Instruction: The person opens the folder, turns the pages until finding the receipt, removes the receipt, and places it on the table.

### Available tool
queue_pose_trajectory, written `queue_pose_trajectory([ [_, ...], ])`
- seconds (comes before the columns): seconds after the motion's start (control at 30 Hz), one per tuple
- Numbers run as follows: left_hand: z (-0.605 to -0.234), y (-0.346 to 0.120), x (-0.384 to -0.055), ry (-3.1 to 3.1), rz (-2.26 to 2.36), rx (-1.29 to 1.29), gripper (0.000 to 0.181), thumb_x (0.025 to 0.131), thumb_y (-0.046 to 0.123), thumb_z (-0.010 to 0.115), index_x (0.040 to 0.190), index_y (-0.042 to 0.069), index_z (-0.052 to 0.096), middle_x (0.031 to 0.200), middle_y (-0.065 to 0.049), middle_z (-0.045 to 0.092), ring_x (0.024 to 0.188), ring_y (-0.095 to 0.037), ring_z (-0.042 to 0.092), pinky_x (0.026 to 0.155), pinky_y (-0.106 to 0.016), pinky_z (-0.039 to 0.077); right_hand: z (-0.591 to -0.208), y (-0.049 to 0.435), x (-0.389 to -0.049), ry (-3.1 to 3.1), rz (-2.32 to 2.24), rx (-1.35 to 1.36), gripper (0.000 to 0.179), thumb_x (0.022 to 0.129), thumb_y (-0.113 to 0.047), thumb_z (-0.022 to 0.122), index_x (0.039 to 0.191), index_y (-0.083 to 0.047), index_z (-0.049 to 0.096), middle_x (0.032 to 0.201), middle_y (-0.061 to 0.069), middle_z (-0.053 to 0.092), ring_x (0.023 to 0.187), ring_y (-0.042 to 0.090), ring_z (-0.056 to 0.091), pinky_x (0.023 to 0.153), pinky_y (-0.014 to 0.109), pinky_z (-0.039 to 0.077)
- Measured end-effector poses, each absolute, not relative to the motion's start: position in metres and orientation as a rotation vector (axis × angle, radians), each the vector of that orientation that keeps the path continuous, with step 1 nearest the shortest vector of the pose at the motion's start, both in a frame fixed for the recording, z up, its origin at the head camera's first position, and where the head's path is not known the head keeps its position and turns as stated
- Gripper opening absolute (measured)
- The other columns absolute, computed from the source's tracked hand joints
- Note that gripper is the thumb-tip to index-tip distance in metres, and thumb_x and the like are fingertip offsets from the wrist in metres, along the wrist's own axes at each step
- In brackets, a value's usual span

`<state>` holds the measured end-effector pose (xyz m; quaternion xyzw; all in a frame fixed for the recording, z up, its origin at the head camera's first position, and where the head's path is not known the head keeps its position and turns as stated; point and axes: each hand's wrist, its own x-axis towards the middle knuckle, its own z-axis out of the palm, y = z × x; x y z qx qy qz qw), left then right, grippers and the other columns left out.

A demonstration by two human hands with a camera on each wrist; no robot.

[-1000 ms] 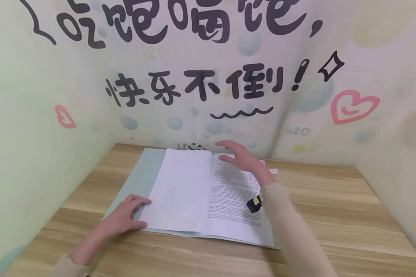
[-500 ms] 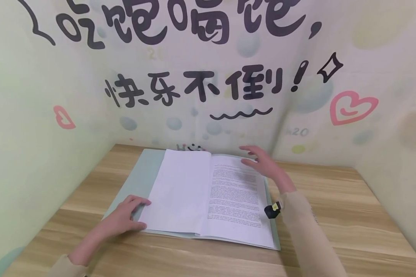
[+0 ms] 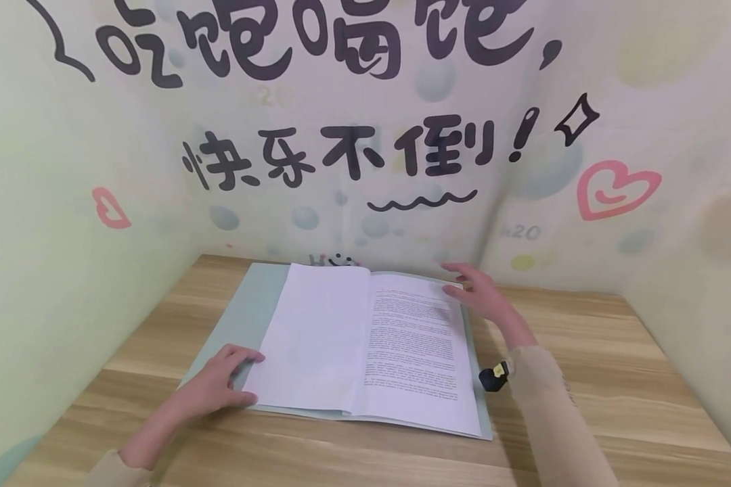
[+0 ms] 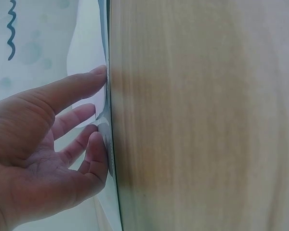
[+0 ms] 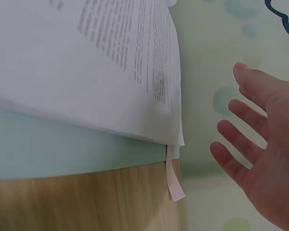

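An open book [image 3: 317, 331] lies on the wooden table, its left page blank and its right page [image 3: 411, 352] printed with small text. A pale blue-green cover [image 3: 244, 311] shows beyond the pages. My left hand [image 3: 219, 382] rests on the lower left edge of the blank page, thumb and fingers spread and touching it; the left wrist view shows the thumb [image 4: 82, 89] at the paper's edge. My right hand [image 3: 484, 297] hovers by the printed page's top right corner, fingers loosely extended and holding nothing. The right wrist view shows a pink ribbon [image 5: 173, 178] sticking out from under the pages.
The wooden tabletop [image 3: 585, 365] stretches to both sides of the book. A pale wall [image 3: 414, 237] with black writing and coloured drawings stands right behind the table. A small black object [image 3: 493, 377] with a yellow mark sits at my right sleeve's cuff.
My right hand has moved right and slightly down, from over the top of the printed page to its right corner, uncovering the text. The left hand has stayed in place.
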<state>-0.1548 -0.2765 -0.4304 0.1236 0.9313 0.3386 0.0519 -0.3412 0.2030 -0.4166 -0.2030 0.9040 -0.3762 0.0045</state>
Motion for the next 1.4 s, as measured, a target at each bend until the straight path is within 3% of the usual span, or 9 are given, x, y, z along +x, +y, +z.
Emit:
queue_pose_trajectory([
  [0.4,-0.431,-0.276,-0.157,2.835,1.025,0.394,0.06,0.072,0.018,0.085,0.124,0.005,0.059,0.123,-0.021,0.049,0.085,-0.016,0.045,0.068,-0.019,0.039,-0.432,0.229,-0.336,2.923,-1.08,-0.495,0.058,0.096,-0.024,0.063,0.148,-0.009,0.043,0.146,0.023,0.041,0.126,0.046,0.047,0.095,0.058,0.047],
  [0.93,-0.432,-0.275,-0.156,2.805,1.036,0.347,0.061,0.072,0.017,0.086,0.125,0.005,0.058,0.124,-0.021,0.048,0.085,-0.018,0.045,0.068,-0.019,0.039,-0.448,0.234,-0.332,2.884,-1.002,-0.41,0.08,0.084,-0.035,0.077,0.148,-0.003,0.041,0.143,0.029,0.04,0.113,0.039,0.05,0.089,0.049,0.046],
  [1.23,-0.431,-0.276,-0.156,2.801,1.027,0.317,0.062,0.072,0.015,0.086,0.126,0.005,0.057,0.124,-0.022,0.047,0.082,-0.017,0.044,0.067,-0.02,0.038,-0.456,0.232,-0.335,2.917,-0.863,-0.473,0.077,0.083,-0.04,0.078,0.141,0.001,0.048,0.142,0.03,0.046,0.123,0.047,0.047,0.1,0.062,0.04],
  [1.4,-0.431,-0.276,-0.157,2.799,1.005,0.3,0.063,0.073,0.017,0.086,0.128,0.006,0.057,0.125,-0.022,0.047,0.083,-0.018,0.044,0.067,-0.021,0.038,-0.456,0.229,-0.334,2.913,-0.845,-0.391,0.078,0.081,-0.04,0.079,0.141,-0.002,0.049,0.144,0.031,0.039,0.129,0.049,0.039,0.104,0.065,0.033],
])
